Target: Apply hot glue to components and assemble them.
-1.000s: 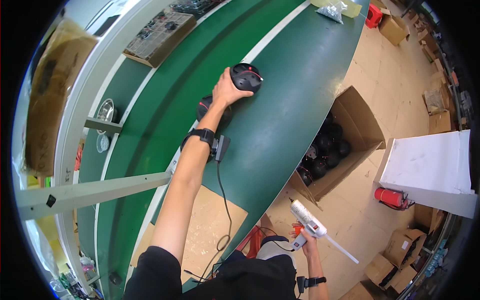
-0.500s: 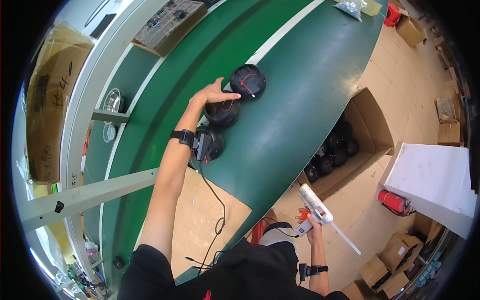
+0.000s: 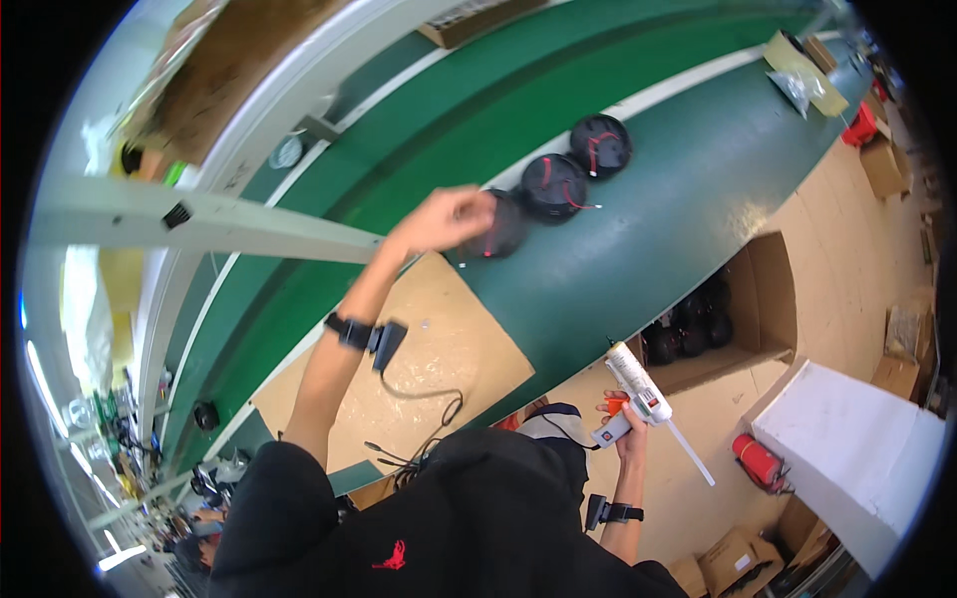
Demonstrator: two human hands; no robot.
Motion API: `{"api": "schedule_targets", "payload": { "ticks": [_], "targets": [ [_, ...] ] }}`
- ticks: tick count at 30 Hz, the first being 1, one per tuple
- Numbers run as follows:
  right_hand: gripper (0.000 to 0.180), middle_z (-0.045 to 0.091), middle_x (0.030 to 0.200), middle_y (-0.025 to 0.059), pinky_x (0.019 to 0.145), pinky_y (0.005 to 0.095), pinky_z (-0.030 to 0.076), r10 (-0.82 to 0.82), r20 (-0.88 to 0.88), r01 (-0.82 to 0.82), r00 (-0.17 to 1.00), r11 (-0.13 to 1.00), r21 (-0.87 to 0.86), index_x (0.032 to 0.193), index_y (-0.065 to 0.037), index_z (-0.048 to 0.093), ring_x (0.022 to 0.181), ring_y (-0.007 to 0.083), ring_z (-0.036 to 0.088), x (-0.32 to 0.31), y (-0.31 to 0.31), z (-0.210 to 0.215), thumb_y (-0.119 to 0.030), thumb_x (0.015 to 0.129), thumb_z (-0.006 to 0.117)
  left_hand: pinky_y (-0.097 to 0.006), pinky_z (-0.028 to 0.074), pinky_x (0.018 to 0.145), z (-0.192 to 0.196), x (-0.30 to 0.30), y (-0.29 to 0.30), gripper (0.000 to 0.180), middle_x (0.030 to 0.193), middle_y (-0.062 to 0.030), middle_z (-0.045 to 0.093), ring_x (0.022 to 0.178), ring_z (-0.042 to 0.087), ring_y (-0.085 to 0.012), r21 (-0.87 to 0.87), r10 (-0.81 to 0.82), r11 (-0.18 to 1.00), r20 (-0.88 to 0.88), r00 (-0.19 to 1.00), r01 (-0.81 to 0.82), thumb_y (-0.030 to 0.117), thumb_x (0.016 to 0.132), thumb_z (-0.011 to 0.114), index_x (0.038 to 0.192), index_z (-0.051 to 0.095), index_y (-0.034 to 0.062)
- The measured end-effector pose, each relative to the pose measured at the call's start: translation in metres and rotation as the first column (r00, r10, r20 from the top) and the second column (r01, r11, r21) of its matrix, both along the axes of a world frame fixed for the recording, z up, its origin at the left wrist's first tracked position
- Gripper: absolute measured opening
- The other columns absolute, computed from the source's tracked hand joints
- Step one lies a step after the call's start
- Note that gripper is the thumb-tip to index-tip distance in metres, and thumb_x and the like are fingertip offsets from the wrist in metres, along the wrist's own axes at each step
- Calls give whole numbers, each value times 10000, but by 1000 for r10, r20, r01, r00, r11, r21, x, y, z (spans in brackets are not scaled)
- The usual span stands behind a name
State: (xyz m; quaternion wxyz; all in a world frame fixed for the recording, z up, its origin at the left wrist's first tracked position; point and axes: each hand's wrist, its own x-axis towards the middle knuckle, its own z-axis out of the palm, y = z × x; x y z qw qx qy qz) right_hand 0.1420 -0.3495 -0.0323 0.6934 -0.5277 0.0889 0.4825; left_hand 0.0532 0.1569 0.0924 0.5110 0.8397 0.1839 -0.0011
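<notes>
Three round black housings lie in a slanting row on the green worktop: a near one (image 3: 500,227), a middle one (image 3: 554,187) and a far one (image 3: 601,146). Thin red wires show on them. My left hand (image 3: 449,219) is at the near housing and partly covers it; motion smears the fingers, so I cannot tell whether they touch or grip it. My right hand (image 3: 628,429) is closed round the grey handle of a hot glue gun (image 3: 638,384) with an orange trigger. Its nozzle points up and away from me, and a pale glue stick trails from its back.
An open cardboard box (image 3: 768,299) with several black housings stands beyond the worktop's right edge. A tan board (image 3: 429,334) lies near me, with cables on it. A pale metal beam (image 3: 249,214) crosses at left. At right are a white box (image 3: 847,448) and a red fire extinguisher (image 3: 760,461).
My left hand has drawn back from the middle and far housings to the near one. The view has turned, shifting the row rightward. The right hand still holds the hot glue gun.
</notes>
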Motion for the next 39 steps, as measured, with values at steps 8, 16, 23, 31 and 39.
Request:
{"api": "schedule_targets", "payload": {
  "ticks": [8,16,23,31,39],
  "targets": [
    [382,634,1198,207,632,354,541,329,26,-330,944,941,73,1204,12,578,901,290,694,9,8,48,-209,898,636,-316,527,662,23,-322,-167,260,715,-62,683,695,656,-161,46,480,862,-392,784,-505,255,878,676,802,662,6],
    [346,696,1052,170,554,290,486,633,204,-627,747,772,-100,1169,37,606,636,186,618,-72,75,185,-161,890,654,-324,577,595,22,-684,-275,290,765,-112,728,659,704,-183,42,337,744,-885,321,-667,305,806,662,802,723,22],
    [353,700,1013,162,553,288,477,821,273,-774,502,567,-282,1169,43,599,640,193,626,-171,121,251,-164,889,659,-457,560,670,60,-769,-213,194,792,-173,696,754,680,-366,525,559,823,-683,469,-217,274,723,649,769,704,93],
    [329,715,1028,111,570,251,467,886,288,-755,363,461,-467,1171,2,623,666,161,662,-250,136,263,-165,892,671,-488,372,1081,-36,-685,-299,620,1400,-244,434,1322,407,-407,488,696,668,-142,704,-562,279,750,679,1321,517,100],
    [291,712,988,83,557,251,467,918,294,-714,265,392,-580,1134,-13,633,650,124,635,-298,141,277,-177,898,679,-502,241,1169,-34,-655,-345,623,1533,-273,267,1437,254,-414,540,857,466,-79,509,-701,241,838,529,1427,430,65]
  ]
}}
